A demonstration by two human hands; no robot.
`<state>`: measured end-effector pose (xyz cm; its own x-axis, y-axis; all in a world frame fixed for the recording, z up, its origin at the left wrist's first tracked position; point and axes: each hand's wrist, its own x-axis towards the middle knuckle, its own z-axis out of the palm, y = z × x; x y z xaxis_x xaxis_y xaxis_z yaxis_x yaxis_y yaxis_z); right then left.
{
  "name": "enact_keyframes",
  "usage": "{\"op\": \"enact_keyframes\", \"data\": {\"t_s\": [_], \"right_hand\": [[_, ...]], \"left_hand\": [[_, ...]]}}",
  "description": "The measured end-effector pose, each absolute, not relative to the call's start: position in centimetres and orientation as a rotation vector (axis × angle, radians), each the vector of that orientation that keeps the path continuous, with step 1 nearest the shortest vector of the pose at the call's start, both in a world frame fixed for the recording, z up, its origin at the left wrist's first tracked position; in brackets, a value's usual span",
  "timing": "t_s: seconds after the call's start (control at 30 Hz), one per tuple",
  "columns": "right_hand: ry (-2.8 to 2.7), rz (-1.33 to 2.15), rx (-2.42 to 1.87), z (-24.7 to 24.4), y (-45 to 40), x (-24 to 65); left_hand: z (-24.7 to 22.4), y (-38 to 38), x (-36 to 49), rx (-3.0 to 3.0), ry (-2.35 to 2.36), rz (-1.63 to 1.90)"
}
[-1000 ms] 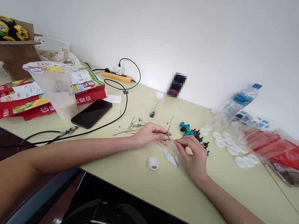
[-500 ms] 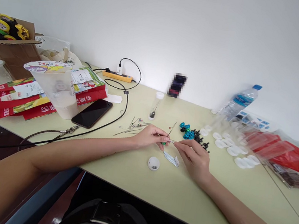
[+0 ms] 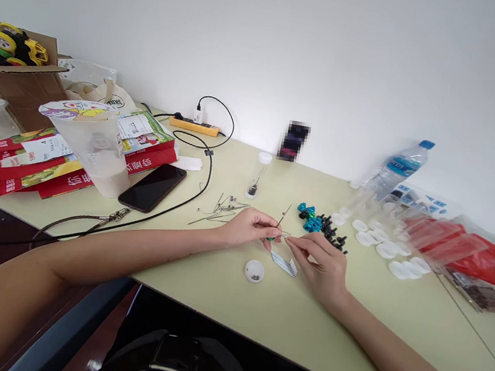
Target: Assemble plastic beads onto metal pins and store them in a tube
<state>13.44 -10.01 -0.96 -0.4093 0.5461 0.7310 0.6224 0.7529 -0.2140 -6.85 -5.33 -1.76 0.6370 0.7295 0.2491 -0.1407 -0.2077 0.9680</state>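
Observation:
My left hand (image 3: 256, 227) is closed around a thin upright metal rod (image 3: 287, 214) that has a small red bead on it. A bit of green shows under the fingertips, and the rest of that part is hidden. Close by on the right, my right hand (image 3: 320, 265) pinches the end of a thin bent metal wire (image 3: 285, 234), whose other end reaches the left fingertips. Below the hands lies a row of bent silvery wires (image 3: 282, 264). Beside it, a white cap (image 3: 254, 271) holds small dark pieces.
Loose thin rods with beads (image 3: 225, 206) lie left. A clear tube (image 3: 257, 176) stands behind. Blue and black small parts (image 3: 314, 223), white discs (image 3: 385, 250) and a water bottle (image 3: 403, 166) are on the right. A phone (image 3: 152, 187), cup (image 3: 106, 154) and black cable (image 3: 179, 202) occupy the left.
The bent wire between my hands shows more clearly now, and my right fingertips have shifted slightly. Both hands otherwise stay in nearly the same place.

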Motion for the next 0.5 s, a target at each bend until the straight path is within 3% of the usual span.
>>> {"op": "enact_keyframes", "data": {"t_s": [0.33,0.5], "right_hand": [[-1.729,0.800,-1.239,0.0,-10.9,11.8],[-1.848,0.733,-1.194,-0.1,-10.2,12.1]], "left_hand": [[-1.7,-5.7,-6.5,1.696,0.554,0.922],[-2.0,-5.1,-6.6,1.590,0.556,0.908]]}}
